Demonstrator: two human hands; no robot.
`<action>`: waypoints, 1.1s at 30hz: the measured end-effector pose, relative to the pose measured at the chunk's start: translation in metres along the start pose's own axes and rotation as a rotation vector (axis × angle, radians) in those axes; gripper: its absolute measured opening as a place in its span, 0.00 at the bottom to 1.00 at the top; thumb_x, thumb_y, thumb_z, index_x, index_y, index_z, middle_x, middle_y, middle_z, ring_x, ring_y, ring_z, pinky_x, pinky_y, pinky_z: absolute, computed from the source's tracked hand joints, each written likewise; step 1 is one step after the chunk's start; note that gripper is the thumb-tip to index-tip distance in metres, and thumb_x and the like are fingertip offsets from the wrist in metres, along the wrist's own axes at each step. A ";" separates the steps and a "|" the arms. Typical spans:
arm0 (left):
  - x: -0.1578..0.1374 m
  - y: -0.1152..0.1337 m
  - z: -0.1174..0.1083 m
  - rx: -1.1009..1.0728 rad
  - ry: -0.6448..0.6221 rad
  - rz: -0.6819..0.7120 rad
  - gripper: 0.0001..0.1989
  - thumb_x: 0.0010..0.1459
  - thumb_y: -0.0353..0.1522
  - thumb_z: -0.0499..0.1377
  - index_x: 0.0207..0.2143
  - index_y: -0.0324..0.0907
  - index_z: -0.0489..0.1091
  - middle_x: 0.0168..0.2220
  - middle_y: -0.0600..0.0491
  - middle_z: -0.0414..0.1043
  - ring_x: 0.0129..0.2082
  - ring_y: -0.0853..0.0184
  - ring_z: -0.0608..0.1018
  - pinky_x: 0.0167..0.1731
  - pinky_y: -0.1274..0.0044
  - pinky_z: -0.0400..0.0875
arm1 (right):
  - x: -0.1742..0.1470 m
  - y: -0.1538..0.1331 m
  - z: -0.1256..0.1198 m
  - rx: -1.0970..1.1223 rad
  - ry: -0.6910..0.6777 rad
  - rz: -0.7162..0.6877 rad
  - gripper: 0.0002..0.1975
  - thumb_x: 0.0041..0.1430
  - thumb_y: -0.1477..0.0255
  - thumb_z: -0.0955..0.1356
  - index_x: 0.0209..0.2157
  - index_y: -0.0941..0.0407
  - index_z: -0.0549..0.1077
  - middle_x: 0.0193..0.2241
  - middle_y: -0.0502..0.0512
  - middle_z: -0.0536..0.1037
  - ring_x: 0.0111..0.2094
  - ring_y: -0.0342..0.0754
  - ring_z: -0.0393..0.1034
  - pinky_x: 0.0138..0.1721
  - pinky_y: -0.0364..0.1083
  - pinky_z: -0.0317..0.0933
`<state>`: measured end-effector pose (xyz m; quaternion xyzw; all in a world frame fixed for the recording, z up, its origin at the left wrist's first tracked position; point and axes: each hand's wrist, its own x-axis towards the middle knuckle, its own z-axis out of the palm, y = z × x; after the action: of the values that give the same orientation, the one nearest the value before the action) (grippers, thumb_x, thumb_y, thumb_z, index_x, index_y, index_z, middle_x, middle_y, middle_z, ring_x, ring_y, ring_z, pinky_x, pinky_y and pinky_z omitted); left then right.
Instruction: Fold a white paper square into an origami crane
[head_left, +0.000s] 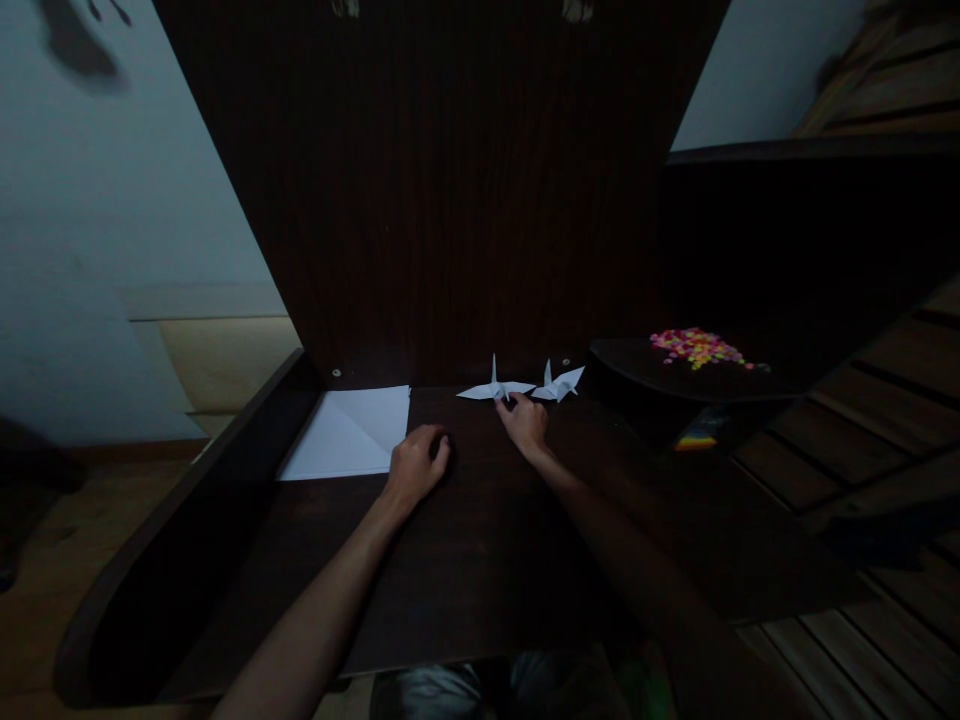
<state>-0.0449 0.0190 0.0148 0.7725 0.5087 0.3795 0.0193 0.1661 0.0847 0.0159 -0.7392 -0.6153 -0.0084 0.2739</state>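
At the back of the dark wooden desk, my right hand (525, 424) pinches the near edge of a white origami crane (495, 390) between thumb and fingers. This crane stands on the desktop with its neck pointing up and its wings spread. Just to its right sits a second origami crane (559, 385), close to my fingers. My left hand (418, 462) rests on the desk with its fingers curled in and nothing visible in them. It lies beside the right corner of a stack of white square paper (349, 432), whose top sheet shows a diagonal crease.
On a dark corner shelf (622, 362) at the right lies a pile of small bright multicoloured pieces (697, 347). A tall wooden back panel (450, 200) rises behind the cranes. A raised side board (187, 520) edges the desk on the left.
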 end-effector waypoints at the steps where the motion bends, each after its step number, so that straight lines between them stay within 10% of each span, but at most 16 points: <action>1: 0.001 0.000 -0.001 0.018 0.007 -0.018 0.09 0.61 0.32 0.52 0.40 0.41 0.70 0.38 0.48 0.77 0.38 0.62 0.79 0.41 0.72 0.74 | -0.003 0.001 -0.001 0.006 -0.003 0.000 0.19 0.61 0.60 0.64 0.47 0.56 0.76 0.33 0.59 0.81 0.35 0.51 0.76 0.34 0.43 0.59; 16: 0.010 -0.025 -0.025 0.590 -0.080 -0.360 0.24 0.58 0.38 0.53 0.52 0.30 0.64 0.55 0.34 0.65 0.53 0.45 0.68 0.49 0.62 0.64 | -0.064 0.018 -0.028 0.004 -0.161 -0.143 0.09 0.57 0.68 0.66 0.33 0.53 0.79 0.29 0.52 0.82 0.31 0.46 0.75 0.31 0.41 0.58; 33: 0.027 -0.031 -0.040 0.565 -0.376 -0.455 0.22 0.61 0.42 0.49 0.43 0.33 0.72 0.40 0.33 0.75 0.42 0.48 0.78 0.37 0.68 0.71 | -0.073 0.017 -0.032 -0.065 -0.210 -0.226 0.10 0.59 0.68 0.64 0.35 0.53 0.77 0.30 0.55 0.81 0.31 0.48 0.75 0.29 0.41 0.56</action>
<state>-0.0877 0.0410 0.0463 0.6709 0.7386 0.0630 -0.0175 0.1741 0.0036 0.0114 -0.6706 -0.7191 0.0183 0.1812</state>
